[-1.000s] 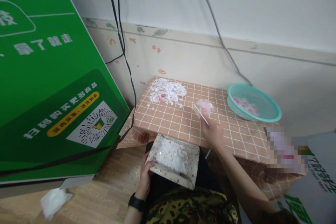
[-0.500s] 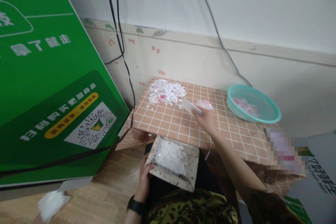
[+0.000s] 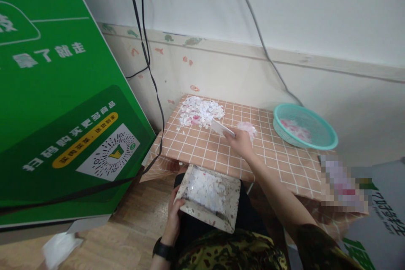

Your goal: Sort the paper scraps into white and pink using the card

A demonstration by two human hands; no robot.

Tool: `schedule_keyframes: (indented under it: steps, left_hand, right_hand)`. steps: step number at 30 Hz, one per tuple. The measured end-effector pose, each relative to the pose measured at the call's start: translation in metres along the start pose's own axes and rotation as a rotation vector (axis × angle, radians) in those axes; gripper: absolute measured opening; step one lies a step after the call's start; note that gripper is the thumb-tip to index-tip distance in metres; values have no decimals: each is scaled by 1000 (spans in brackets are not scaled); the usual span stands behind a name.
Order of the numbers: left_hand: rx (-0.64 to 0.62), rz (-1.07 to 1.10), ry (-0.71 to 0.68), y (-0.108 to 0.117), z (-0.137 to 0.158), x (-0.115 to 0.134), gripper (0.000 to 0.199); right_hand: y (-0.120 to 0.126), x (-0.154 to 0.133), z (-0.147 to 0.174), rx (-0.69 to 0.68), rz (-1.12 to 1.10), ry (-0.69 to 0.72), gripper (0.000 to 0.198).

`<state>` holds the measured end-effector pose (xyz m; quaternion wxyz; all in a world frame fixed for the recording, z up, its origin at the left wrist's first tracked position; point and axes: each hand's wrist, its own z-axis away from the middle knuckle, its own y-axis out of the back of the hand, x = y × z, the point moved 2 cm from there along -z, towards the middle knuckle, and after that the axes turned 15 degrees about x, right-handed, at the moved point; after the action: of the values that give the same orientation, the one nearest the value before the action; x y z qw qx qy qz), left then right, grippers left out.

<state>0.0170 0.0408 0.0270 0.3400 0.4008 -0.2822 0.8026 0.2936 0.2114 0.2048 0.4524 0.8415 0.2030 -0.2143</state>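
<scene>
At six o'clock in the view, the left hand [image 3: 174,209] grips the pan [image 3: 207,216] by its left side, thumb over the rim, the other fingers largely hidden, forearm rising toward one o'clock. White scraps [image 3: 204,187] lie inside the pan, just below the table's [image 3: 202,149] near edge. The right forearm reaches in from about half past four, and the right hand [image 3: 241,142], fingers closed around a white card [image 3: 221,127], points it toward ten o'clock. Its tip is at the lower edge of the pile [image 3: 201,111]; contact is hard to tell. Pinkish scraps [image 3: 247,127] lie at the hand's one o'clock.
</scene>
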Motion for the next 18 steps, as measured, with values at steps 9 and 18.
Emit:
schedule_keyframes:
  steps: [9, 18]
  left_hand:
    - [-14, -6, -39, 6, -10, -8, 55]
    - [-40, 4, -57, 15, -18, -21, 56]
  right_hand:
    - [2, -2, -7, -28, 25, 13, 34]
    - [9, -9, 10, -75, -121, 38, 32]
